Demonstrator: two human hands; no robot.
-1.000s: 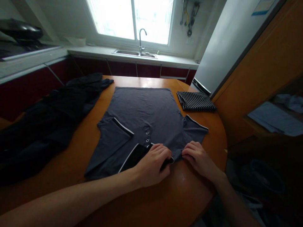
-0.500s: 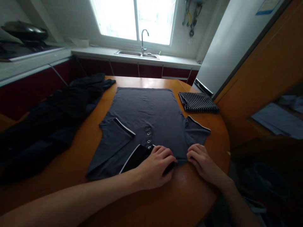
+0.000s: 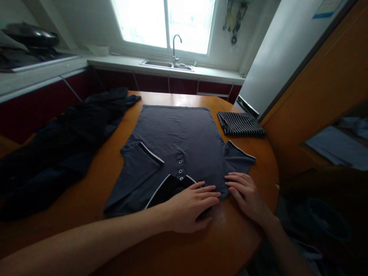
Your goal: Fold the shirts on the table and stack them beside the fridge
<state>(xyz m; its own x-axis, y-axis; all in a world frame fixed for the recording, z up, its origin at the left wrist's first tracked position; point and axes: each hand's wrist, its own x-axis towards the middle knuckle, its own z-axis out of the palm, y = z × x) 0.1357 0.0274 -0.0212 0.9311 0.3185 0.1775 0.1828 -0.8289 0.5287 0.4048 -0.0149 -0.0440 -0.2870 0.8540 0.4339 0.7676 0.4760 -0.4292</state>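
A grey polo shirt [image 3: 184,130] lies spread on the wooden table with its black, white-edged collar toward me. Its left sleeve, with a black and white cuff, is folded inward over the front; the right sleeve points out to the side. Across the collar and the shoulder lies my left hand [image 3: 194,205], fingers stretched out and open. My right hand [image 3: 244,193] rests at the right shoulder edge, below the right sleeve, its fingers extended and its tips on the cloth. Part of the collar is hidden under my left hand.
A folded black-and-white striped garment [image 3: 241,124] lies at the table's right. Dark clothes [image 3: 71,138] are heaped along the left side. The table's [image 3: 230,237] rounded edge runs on the right. Behind stand a counter with a sink [image 3: 158,63] and a fridge [image 3: 267,50].
My left hand has gone from curled fingers on the shoulder edge to flat, spread fingers. My right hand's fingers have straightened and shifted slightly away from me. The shoulder cloth looks flatter.
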